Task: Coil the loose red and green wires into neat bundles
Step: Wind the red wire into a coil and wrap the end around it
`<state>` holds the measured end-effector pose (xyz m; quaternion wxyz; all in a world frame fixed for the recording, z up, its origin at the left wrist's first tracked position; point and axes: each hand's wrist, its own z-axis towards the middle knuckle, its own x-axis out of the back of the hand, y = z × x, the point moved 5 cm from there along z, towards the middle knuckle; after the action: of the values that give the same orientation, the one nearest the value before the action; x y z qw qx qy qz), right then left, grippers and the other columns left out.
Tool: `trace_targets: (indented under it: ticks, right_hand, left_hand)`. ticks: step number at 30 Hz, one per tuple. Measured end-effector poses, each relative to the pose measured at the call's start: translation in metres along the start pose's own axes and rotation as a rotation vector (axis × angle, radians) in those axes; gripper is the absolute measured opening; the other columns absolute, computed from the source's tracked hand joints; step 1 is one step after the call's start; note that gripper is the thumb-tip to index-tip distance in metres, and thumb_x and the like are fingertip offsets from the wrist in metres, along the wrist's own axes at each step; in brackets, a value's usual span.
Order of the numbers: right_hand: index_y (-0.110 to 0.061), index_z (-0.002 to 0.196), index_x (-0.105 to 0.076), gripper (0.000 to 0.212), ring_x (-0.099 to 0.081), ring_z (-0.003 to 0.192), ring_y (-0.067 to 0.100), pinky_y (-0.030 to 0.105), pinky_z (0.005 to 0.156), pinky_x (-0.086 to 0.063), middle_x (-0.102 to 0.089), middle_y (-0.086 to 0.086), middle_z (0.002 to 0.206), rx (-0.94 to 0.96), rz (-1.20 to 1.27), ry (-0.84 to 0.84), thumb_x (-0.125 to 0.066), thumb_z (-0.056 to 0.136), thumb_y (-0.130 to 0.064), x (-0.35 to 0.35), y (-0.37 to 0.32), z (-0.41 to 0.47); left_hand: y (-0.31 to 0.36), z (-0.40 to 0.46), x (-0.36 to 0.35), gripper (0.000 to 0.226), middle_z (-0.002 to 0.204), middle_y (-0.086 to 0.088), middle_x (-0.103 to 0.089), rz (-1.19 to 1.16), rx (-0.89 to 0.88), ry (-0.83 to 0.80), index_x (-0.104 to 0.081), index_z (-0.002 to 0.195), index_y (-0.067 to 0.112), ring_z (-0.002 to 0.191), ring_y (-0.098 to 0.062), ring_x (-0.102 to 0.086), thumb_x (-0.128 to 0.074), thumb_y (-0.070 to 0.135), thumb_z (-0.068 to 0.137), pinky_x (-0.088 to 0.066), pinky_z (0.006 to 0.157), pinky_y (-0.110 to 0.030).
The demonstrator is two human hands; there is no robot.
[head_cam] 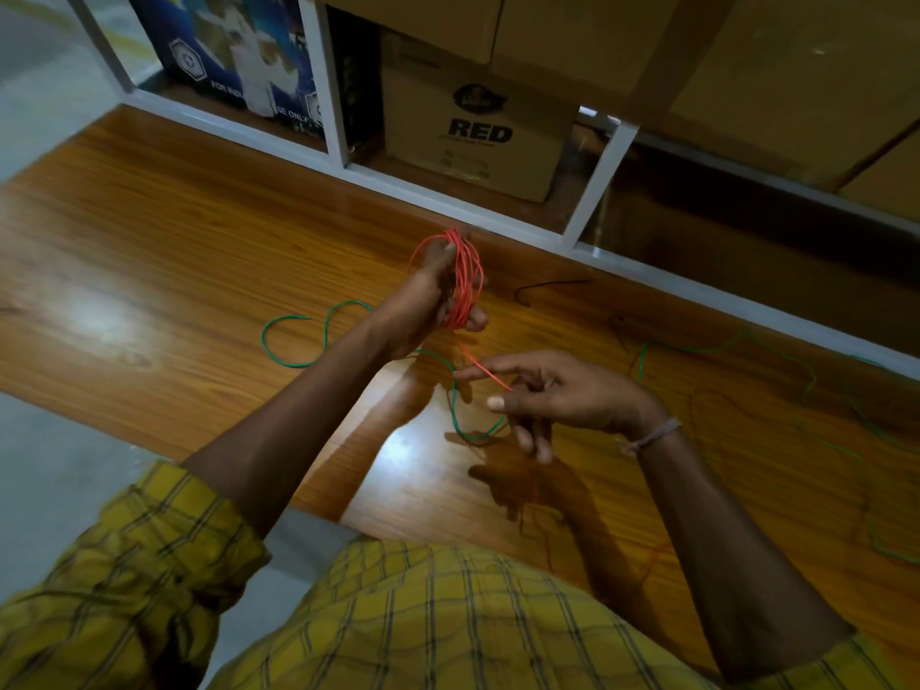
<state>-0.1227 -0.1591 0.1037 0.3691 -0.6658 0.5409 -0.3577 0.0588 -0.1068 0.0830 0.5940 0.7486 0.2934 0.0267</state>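
Note:
My left hand [429,296] is raised above the wooden table [149,251] and grips a coil of red wire [467,276] wound in several loops around its fingers. A short free tail of the red wire [485,368] runs down to my right hand [557,395], which pinches its end between thumb and forefinger. The green wire [291,341] lies loose on the table, looping to the left under my left forearm and trailing under my right hand and off to the right [697,348].
A thin dark wire [547,286] lies on the table near the white shelf frame [448,201]. Cardboard boxes [473,136] and a blue printed box [239,57] fill the shelf behind. The table's near edge meets grey floor at the left.

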Motion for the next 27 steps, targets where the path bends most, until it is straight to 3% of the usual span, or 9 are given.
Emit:
trace_targets:
  ticks: [4,8,12,19,23,27]
  right_hand:
    - [-0.008,0.126,-0.071,0.027,-0.063,0.044,0.019,0.028,0.048,-0.054,-0.068,0.017,0.066,0.148,-0.033,0.026,-0.064,0.102,-0.017,0.015,-0.030,-0.017]
    - [0.004,0.112,-0.069,0.024,-0.044,0.037,0.017,0.025,0.046,-0.049,-0.056,0.008,0.058,0.294,-0.014,0.224,-0.059,0.104,-0.016,0.048,-0.050,-0.031]
    - [-0.001,0.103,-0.069,0.022,-0.039,0.038,0.006,0.026,0.046,-0.044,-0.047,0.001,0.054,0.366,0.109,0.384,-0.057,0.105,-0.020,0.078,-0.050,-0.025]
    - [0.003,0.106,-0.068,0.026,-0.043,0.054,0.012,0.024,0.044,-0.038,-0.050,0.002,0.064,0.312,-0.067,0.716,-0.064,0.105,-0.022,0.104,-0.032,0.001]
    - [0.001,0.104,-0.066,0.022,-0.041,0.046,0.008,0.021,0.040,-0.033,-0.054,0.003,0.068,0.284,-0.051,0.771,-0.065,0.105,-0.021,0.105,-0.015,0.014]
    - [0.001,0.106,-0.067,0.030,-0.043,0.050,0.008,0.025,0.045,-0.033,-0.056,0.000,0.071,0.178,-0.037,0.741,-0.057,0.109,-0.027,0.093,0.012,0.022]
  left_hand:
    - [-0.007,-0.002,0.000,0.040,0.132,-0.023,-0.058,0.251,-0.033,-0.049,-0.029,0.155,0.024,0.067,-0.031,-0.070,-0.029,0.038,0.118,-0.062,0.061,-0.034]
    - [-0.015,-0.012,-0.004,0.040,0.131,-0.033,-0.059,0.349,-0.003,-0.153,-0.032,0.153,0.020,0.083,-0.047,-0.070,-0.030,0.038,0.118,-0.065,0.069,-0.040]
    - [-0.021,-0.026,-0.011,0.043,0.122,-0.030,-0.065,0.249,0.054,-0.324,-0.035,0.156,0.024,0.064,-0.024,-0.060,-0.031,0.040,0.117,-0.052,0.063,-0.034]
    - [-0.009,-0.050,-0.023,0.047,0.129,-0.031,-0.058,0.069,0.122,-0.564,-0.036,0.161,0.025,0.056,-0.019,-0.052,-0.022,0.036,0.118,-0.045,0.060,-0.032]
    - [-0.002,-0.055,-0.023,0.045,0.132,-0.032,-0.055,-0.001,0.128,-0.613,-0.044,0.155,0.029,0.053,-0.016,-0.051,-0.022,0.037,0.117,-0.038,0.060,-0.034]
    - [0.001,-0.054,-0.026,0.056,0.135,-0.029,-0.053,-0.129,0.096,-0.651,-0.027,0.168,0.021,0.053,-0.011,-0.052,-0.019,0.038,0.115,-0.044,0.062,-0.032]
